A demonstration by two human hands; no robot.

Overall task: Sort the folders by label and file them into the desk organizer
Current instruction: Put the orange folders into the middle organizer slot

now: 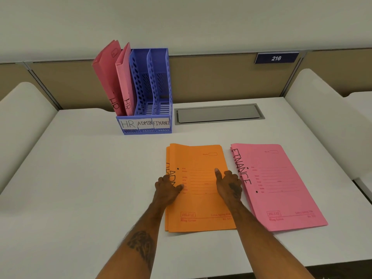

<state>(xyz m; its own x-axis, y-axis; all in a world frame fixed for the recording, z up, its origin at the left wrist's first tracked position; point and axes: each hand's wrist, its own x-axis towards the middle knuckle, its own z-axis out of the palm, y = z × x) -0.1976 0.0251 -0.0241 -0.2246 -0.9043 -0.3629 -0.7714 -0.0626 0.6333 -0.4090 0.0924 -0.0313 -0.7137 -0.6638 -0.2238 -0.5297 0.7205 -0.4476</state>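
Because sorting needs room, the white desk [80, 168] across the lower frame is used as a staging surface, with the piles laid flat within reach. The blue desk organizer [159, 93] is stood at upper centre-left, its three slots tagged HR, ADMIN and FINANCE from left to right, so that each pile can be matched to a slot. The pink FINANCE folders [281, 188] are left stacked at right of centre, apparently kept for a later turn. Just beside them, at centre, the orange ADMIN folders [199, 202] are squared into one pile, probably so that they can be lifted together. Two pink HR folders [108, 77] are already stood in the leftmost slot; the other two slots are seen empty. The orange pile is held at its left edge by the left hand [167, 190] and at its right edge by the right hand [229, 184], thumbs laid on top and fingers curled at the edges; whether the fingertips are under the pile cannot be told.
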